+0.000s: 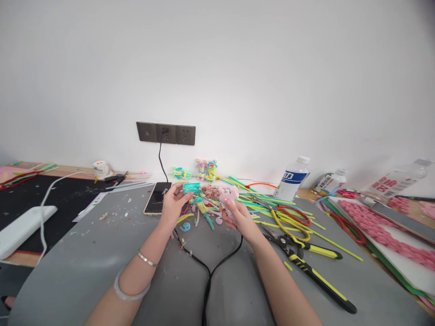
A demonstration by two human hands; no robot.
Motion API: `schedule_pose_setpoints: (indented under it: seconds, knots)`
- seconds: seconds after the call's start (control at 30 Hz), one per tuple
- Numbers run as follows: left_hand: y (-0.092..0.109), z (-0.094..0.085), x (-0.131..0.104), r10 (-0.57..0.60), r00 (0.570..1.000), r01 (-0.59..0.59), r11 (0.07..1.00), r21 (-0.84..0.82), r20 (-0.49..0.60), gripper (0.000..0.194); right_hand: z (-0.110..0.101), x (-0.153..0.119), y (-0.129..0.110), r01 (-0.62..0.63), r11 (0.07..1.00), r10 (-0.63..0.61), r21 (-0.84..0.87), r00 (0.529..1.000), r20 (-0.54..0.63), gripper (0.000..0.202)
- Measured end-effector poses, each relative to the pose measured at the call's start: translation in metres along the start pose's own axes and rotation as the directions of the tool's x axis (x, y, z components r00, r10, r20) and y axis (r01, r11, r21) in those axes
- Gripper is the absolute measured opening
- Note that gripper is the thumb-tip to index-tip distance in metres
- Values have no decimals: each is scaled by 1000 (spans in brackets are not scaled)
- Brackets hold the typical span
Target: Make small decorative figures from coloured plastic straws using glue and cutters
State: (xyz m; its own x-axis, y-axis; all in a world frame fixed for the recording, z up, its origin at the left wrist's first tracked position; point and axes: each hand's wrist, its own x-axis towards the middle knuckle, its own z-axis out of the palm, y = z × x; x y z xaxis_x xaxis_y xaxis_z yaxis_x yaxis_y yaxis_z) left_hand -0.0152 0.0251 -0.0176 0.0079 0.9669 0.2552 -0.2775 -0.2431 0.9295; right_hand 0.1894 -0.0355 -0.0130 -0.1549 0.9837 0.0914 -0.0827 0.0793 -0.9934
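In the head view, a pink glue gun (228, 194) is held in the right hand (239, 216), with the grip closed around its handle. A teal fuzzy craft piece (191, 188) is pinched in the left hand (172, 202), with the grip closed on it, just left of the glue gun. The tip of the glue gun is pointed at the craft piece, but it cannot be told if they touch. A black cord (210, 271) is seen running from under the glue gun down across the grey table (102, 253). A phone (157, 198) is laid flat to the left of the glue gun. Black and yellow pliers (306, 262) are laid to the right of the glue gun. Colored fuzzy sticks (272, 210) are spread out right of the glue gun. A water bottle (294, 179) is stood behind them, near the wall.
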Motion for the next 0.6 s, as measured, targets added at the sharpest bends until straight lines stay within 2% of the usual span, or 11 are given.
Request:
schedule_pose_setpoints:
  seconds: [0.23,0.6]
  knots:
    - [2,0,0,77,997,-77,997,28,-21,37,0,-1,-2,-6,1000,5,-4,1000,-19,58]
    - [1,-1,0,55,998,-54,998,38,-21,38,0,-1,-2,8,1000,-9,-15,999,-42,57]
